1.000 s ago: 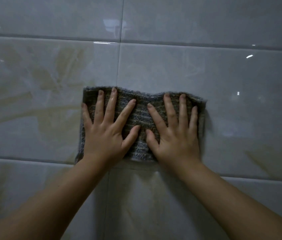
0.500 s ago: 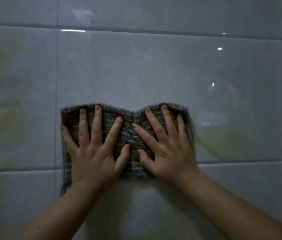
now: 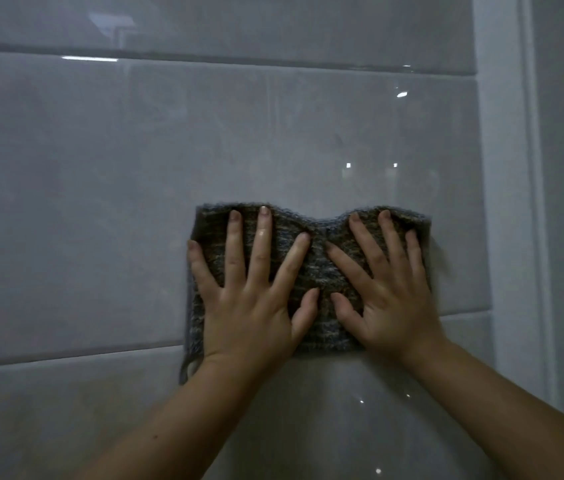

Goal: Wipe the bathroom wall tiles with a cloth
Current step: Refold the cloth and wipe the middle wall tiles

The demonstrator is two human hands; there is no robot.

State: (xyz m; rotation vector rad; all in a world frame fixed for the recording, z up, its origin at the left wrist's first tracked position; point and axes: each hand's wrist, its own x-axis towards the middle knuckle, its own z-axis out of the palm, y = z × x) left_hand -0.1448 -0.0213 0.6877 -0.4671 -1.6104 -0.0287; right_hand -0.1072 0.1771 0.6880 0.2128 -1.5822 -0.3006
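Observation:
A grey knitted cloth (image 3: pixel 318 268) lies flat against the glossy pale wall tiles (image 3: pixel 135 202). My left hand (image 3: pixel 252 292) presses on its left half with fingers straight and spread. My right hand (image 3: pixel 384 289) presses on its right half the same way, thumbs nearly meeting in the middle. The cloth's lower left corner hangs down past my left wrist. Its top edge dips between the two hands.
A white vertical frame or trim (image 3: pixel 509 202) runs down the right side, close to the cloth's right edge. Horizontal grout lines cross the wall above (image 3: pixel 204 60) and below (image 3: pixel 66 355) the cloth. Light reflections dot the tiles.
Both hands and the cloth have slid to the right along the wall. The vertical grout line has left the view and the white trim has come into view on the right.

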